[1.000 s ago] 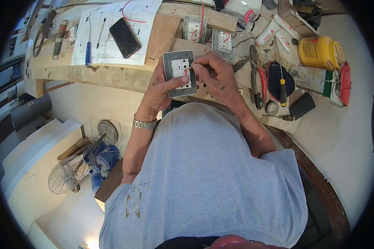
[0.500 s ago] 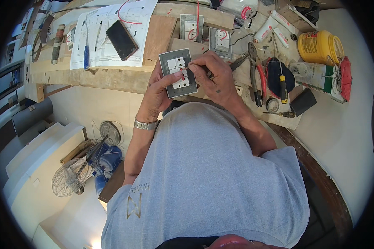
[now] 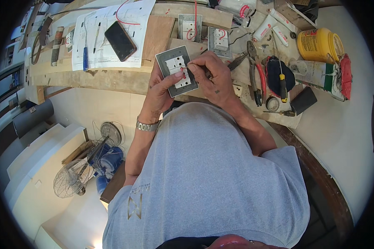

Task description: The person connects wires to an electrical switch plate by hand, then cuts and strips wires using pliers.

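Observation:
My left hand [image 3: 164, 85] holds a grey-framed wall socket plate [image 3: 186, 88], its back side up and tilted, the thumb pressed on the white socket modules [image 3: 175, 63]. A short piece of red wire [image 3: 184, 76] shows at the modules beside that thumb. My right hand [image 3: 214, 79] is closed at the plate's right edge, thumb and forefinger pinched close to the red wire. Something dark shows between its curled fingers, too hidden to name. Beyond the hands lie two similar socket plates, one [image 3: 190, 25] with a long red wire and another [image 3: 219, 40] with a red loop.
Right of my hands lie red-handled pliers [image 3: 260, 79], a yellow-handled screwdriver [image 3: 283, 85], a tape roll [image 3: 272, 103] and a yellow tub [image 3: 316, 45]. To the left, a phone [image 3: 120, 41] and a blue-handled screwdriver [image 3: 86, 58] rest on a paper drawing [image 3: 81, 33]. A fan [image 3: 72, 178] stands below.
The socket plate has turned slightly and shifted a little to the left in my left hand. My right hand stays pinched beside it. The whole view has moved slightly.

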{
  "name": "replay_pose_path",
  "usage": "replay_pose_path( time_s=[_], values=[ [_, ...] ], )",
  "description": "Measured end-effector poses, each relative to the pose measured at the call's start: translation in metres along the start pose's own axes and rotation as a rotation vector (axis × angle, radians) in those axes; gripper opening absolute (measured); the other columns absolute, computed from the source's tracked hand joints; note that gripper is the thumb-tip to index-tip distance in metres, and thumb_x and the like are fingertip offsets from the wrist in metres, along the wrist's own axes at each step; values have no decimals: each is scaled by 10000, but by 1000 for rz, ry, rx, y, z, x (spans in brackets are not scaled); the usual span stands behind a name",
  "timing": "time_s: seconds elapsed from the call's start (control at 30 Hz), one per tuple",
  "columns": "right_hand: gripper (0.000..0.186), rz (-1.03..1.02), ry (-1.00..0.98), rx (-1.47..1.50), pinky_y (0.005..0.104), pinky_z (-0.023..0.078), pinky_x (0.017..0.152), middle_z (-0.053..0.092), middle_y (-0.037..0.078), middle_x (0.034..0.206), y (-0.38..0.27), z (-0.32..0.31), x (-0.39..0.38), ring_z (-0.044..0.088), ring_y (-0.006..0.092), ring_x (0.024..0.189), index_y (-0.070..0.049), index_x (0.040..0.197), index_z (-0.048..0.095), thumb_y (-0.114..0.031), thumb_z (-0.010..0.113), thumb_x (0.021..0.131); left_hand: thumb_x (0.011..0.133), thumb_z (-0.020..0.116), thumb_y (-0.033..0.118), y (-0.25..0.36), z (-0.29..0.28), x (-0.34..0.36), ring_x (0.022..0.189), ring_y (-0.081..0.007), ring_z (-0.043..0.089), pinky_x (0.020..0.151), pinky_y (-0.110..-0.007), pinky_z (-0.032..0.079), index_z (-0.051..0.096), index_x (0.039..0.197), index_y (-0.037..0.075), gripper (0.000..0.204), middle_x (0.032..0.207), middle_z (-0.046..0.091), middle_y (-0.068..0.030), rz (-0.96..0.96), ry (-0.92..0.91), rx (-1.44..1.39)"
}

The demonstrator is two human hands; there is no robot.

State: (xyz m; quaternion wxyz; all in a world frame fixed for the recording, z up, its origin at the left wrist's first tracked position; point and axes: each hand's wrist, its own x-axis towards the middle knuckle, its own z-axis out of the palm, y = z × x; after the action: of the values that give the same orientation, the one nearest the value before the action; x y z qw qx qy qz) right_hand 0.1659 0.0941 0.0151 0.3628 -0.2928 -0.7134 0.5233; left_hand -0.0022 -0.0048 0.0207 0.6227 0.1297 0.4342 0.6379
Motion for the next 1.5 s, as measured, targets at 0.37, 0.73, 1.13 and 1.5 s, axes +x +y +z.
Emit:
replay_pose_path(
  time_s=[0.37,0.73,1.13,1.5],
  values=[
    [160,-213,129,-206,440,540,742,623,141,998,10,13,-11,654,337,862,-24,1101,621,-38,728,982,988,677,-58,-5,12,-1,1274,-228,667,1074,-386,573,389,1505,115,617,1376,658,-123,71,-5,89],
    [158,-157,130,-136,423,540,718,610,147,975,19,19,-10,643,316,834,-21,1085,603,-45,726,987,975,743,11,0,6,2,1211,-169,658,1038,-350,565,405,1460,100,597,1291,649,-78,65,16,226],
    [371,-551,-70,-356,414,591,818,633,107,1097,37,1,-2,701,292,929,-77,1111,633,-41,800,782,954,730,-5,28,-2,-1,1160,-186,704,944,-375,632,408,1486,103,631,1271,680,-90,-190,-76,308],
    [156,-155,35,-137,442,549,804,628,148,1008,38,17,-6,669,358,944,-31,1068,601,-41,721,969,958,731,-11,0,1,5,1170,-181,674,944,-354,617,347,1442,76,624,1253,653,-75,142,32,532]
  ],
)
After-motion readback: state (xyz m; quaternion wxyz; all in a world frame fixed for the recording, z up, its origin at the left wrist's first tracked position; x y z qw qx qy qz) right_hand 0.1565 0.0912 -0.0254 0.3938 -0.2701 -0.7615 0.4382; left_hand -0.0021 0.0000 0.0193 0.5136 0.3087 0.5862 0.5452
